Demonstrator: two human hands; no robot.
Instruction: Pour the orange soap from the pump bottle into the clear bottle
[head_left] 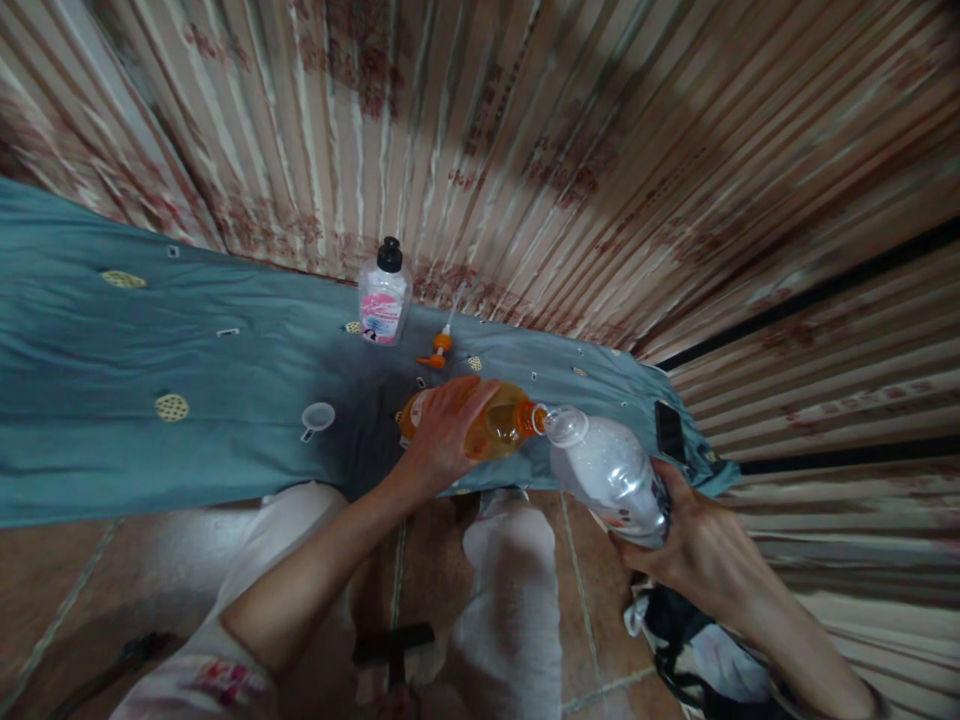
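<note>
My left hand (450, 430) is wrapped round an orange bottle (499, 425) with amber liquid in it, tipped nearly level with its neck to the right. In my right hand (679, 530) is a clear bottle (607, 470), foamy or cloudy inside, tilted so its mouth faces up and left. The two mouths meet or nearly meet; I cannot tell whether liquid is flowing. Behind my left hand an orange pump dispenser (441, 346) with a clear tube lies on the cloth. Farther back stands a clear bottle with a black cap and pink label (381, 308).
A small white cap or cup (318, 417) lies to the left on the teal patterned cloth (247, 380). A dark phone-like object (669, 430) rests near the cloth's right end. Pleated curtains (480, 150) hang behind. A dark bag (705, 650) sits on the tiled floor at lower right.
</note>
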